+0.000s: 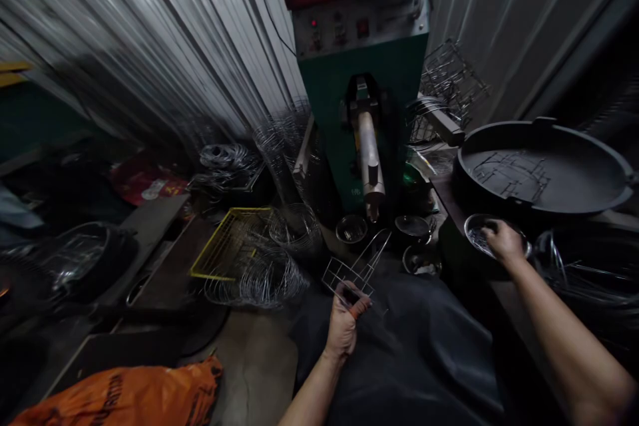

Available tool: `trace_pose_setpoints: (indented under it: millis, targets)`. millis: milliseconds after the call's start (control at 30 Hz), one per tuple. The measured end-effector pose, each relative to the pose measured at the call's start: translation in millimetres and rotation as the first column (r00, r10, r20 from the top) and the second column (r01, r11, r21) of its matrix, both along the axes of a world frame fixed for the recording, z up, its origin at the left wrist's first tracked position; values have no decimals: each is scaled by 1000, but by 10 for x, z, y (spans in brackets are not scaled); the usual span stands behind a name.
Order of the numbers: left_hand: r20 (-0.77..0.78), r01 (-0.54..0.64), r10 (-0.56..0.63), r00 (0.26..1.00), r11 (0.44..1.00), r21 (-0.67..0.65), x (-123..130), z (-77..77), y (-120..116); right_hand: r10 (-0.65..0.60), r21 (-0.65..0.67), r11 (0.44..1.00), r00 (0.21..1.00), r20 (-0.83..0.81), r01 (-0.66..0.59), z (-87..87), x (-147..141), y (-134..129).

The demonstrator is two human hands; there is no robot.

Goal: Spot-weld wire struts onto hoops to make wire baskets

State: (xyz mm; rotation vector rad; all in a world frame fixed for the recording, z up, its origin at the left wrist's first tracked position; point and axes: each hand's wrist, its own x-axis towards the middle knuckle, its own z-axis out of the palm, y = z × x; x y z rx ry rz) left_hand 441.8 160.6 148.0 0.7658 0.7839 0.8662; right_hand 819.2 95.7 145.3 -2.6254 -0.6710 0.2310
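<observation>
- wire frame (355, 274): held just above the dark cover (414, 346) over the lap, near side toward the body; probably light and stiff, likely to bend if squeezed across thin wires; best gripped at the boxy end, leaving the long loop free.
- left hand (344, 319): fingers clamped on the boxy end, forearm rising from below.
- right hand (503, 243): stretched sideways, fingertips down in a metal bowl (467, 239) of thin pieces; finger closure too blurred to tell.
- beyond: green machine (324, 93) ahead, black pan (589, 186) farther right.
</observation>
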Motion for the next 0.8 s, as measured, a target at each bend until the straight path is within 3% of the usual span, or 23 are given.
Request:
trace_pose_setpoints:
  millis: [100, 200, 300, 400, 467, 533, 667, 800]
  targets:
    - [20, -6, 6, 1000, 1000, -28, -66, -17, -113, 256, 229, 947, 960, -117, -225, -12, -556, -68]
    - [-13, -36, 35, 999, 998, -59, -166, -54, -253, 505, 386, 838, 817, -279, -386, -226, -1176, -344]
    - [-46, -70, 69, 997, 997, -27, -277, -96, -374, 596, 336, 790, 769, -231, -512, -486, -1550, -707]
    - [-9, -74, 74, 997, 997, 0, -343, -115, -428, 597, 164, 798, 797, -89, -579, -560, -1639, -920]
    - [28, -85, 85, 996, 996, 28, -340, -115, -431, 555, 99, 830, 829, -63, -548, -454, -1648, -907]
    - [70, -105, 102, 992, 994, 40, -306, -109, -433, 522, 194, 846, 845, -115, -496, -257, -1703, -776]
    - [102, -119, 117, 988, 993, 19, -225, -114, -498, 535, 564, 778, 761, -366, -276, 156, -2000, -349]
    - [64, -106, 105, 992, 994, 8, -218, -164, -602, 568, 701, 709, 651, -504, -75, 318, -2277, -49]
